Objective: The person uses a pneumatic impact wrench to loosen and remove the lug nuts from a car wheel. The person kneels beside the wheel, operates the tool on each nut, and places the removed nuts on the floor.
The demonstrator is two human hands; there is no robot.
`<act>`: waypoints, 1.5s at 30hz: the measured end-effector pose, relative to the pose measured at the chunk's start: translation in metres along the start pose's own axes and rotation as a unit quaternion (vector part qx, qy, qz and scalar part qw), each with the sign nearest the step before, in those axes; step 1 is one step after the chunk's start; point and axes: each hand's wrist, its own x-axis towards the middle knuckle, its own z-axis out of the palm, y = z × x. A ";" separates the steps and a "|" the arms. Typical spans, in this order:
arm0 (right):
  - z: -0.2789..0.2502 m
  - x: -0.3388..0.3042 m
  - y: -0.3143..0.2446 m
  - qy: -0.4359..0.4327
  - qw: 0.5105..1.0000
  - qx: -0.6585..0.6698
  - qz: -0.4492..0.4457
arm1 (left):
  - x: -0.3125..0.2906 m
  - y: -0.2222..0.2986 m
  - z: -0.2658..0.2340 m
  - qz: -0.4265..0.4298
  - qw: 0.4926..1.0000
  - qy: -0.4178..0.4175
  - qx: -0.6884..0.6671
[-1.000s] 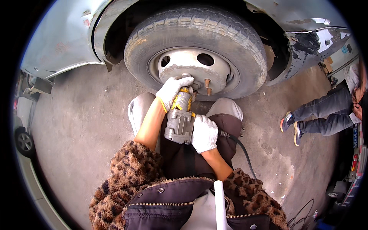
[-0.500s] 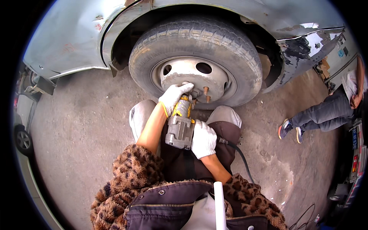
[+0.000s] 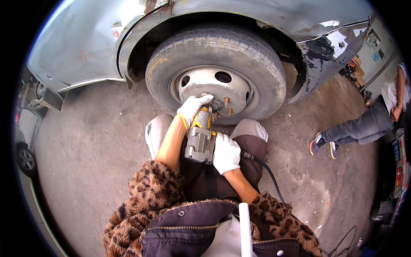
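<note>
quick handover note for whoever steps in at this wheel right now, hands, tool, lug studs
Left hand: white glove, closed over the nose of the impact wrench, steadying it against the wheel hub.
Right hand: white glove, gripping the wrench's rear handle; its black cable trails off to the right.
Wheel: on the vehicle, tyre resting on the ground.
Done: two bare studs show beside the wrench, no nuts on them.
Left: the fastener under the wrench nose; it is hidden, so its state cannot be told.

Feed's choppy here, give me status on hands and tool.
Left hand gloved, gripping nose of grey-and-yellow impact wrench. Right hand on its rear. Nose at silver steel wheel hub; studs bare beside it.
</note>
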 end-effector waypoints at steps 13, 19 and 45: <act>-0.001 -0.007 0.002 -0.006 1.000 -0.015 -0.014 | -0.009 -0.004 0.001 0.002 1.000 -0.006 -0.016; -0.005 -0.011 0.003 -0.018 1.000 0.007 -0.016 | -0.012 0.002 0.004 -0.039 0.999 -0.003 -0.011; -0.058 -0.074 0.125 -0.289 0.953 -0.087 -0.022 | 0.056 -0.226 0.053 -0.312 0.908 -0.055 -0.273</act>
